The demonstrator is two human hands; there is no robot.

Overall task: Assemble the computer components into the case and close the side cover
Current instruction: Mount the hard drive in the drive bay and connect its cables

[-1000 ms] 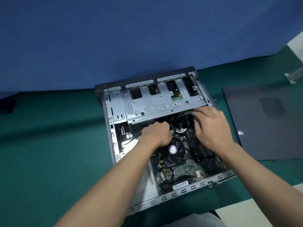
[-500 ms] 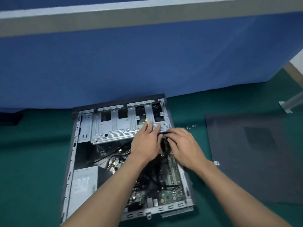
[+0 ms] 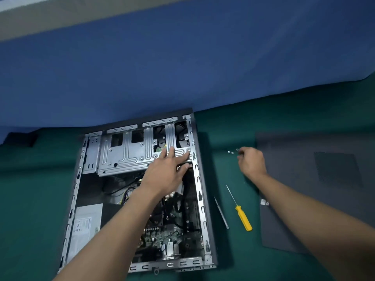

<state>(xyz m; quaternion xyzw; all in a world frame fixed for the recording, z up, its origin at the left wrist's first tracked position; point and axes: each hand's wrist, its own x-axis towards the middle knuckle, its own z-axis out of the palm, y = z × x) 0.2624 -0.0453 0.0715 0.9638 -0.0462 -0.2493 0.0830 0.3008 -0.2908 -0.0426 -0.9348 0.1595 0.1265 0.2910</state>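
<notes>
open computer case [image 3: 200, 199] flat on green mat [image 3: 30, 199]. left hand [image 3: 164, 175] fingers straight, spread, resting on drive cage [image 3: 125, 157]. right hand [image 3: 252, 162] at loose screws [image 3: 230, 152] right of case, fingers curled; pinching one or not, cannot tell. side cover [image 3: 324, 159] lies further right, yellow screwdriver [image 3: 243, 218] between.

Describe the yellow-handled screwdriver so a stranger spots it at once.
Find the open computer case on the green mat. Between its right wall and the dark side cover lie two slim tools. The screwdriver is the right-hand one, with a bright yellow handle; its neighbour is plain grey.
</notes>
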